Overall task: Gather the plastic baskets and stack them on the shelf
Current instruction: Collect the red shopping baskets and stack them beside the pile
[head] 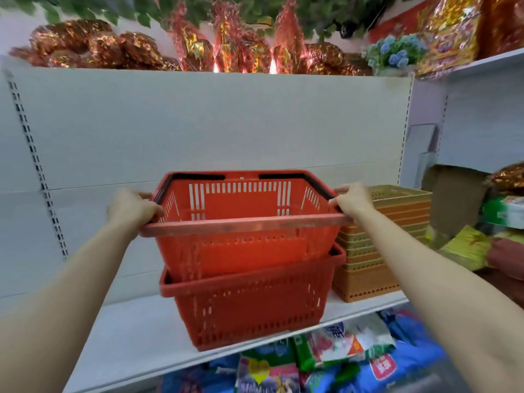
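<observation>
Two bare forearms are reaching in from the bottom corners, the left hand (pixel 133 207) and right hand (pixel 353 201) each clamping a side rim of the upper red slotted plastic basket (pixel 243 222). It is nesting partway into the lower red plastic basket (pixel 249 307) standing on the white metal shelf (pixel 127 336), just beside a stack of tan perforated plastic trays (pixel 397 222). Pressing evenly on both sides, keeping the rim level, should seat it squarely. Print on the blurred packets (pixel 340 350) below is not legible.
</observation>
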The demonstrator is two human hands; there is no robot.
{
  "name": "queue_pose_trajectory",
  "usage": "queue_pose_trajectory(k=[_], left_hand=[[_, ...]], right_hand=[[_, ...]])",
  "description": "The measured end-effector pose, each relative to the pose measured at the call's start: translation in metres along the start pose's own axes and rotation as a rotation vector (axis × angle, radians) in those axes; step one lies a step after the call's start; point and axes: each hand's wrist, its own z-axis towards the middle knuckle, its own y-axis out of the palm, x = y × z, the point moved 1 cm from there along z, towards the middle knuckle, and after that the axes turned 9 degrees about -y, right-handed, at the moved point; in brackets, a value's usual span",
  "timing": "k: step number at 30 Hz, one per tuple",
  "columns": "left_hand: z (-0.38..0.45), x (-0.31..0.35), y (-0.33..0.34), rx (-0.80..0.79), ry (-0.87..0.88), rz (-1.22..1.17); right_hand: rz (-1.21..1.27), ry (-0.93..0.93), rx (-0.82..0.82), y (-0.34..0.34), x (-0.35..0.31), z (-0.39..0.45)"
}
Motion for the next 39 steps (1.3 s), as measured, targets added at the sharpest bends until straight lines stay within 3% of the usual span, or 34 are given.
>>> queue_pose_trajectory(k=[5,9,12,16,21,25,29,35,39], left_hand=[[-0.007,-0.055,0.029,-0.04,-0.091,-0.055],[-0.05,-0.091,0.042,-0.245,-0.06,-0.212],[-0.088,-0.108,0.054,-0.31,0.092,-0.152],[-0.101,-0.111,0.068,-0.093,0.317,0.17],[-0.109,-0.1,0.072,-0.088,0.258,0.221],[-0.112,-0.105,0.061,-0.074,0.261,0.28],[-0.136,-0.113,0.036,0.002,0.334,0.322],[-0.186,-0.18,-0.026,0.173,0.599,0.624],[-0.219,-0.246,-0.078,0.183,0.619,0.696]], right_hand=[[-0.054,0.058,-0.034,0.026,0.037,-0.007],[0.05,0.083,-0.047,0.034,0.06,-0.037],[0.071,-0.107,-0.026,0.045,0.07,-0.083],[0.008,-0.246,-0.021,0.055,0.08,-0.099],[-0.071,-0.249,-0.106,0.056,0.09,-0.08],[-0.144,-0.289,-0.042,0.051,0.088,-0.093],[-0.319,-0.544,0.14,0.05,0.056,-0.128],[-0.235,-0.938,0.042,0.098,-0.022,-0.229],[-0.136,-1.002,-0.104,0.15,-0.062,-0.325]])
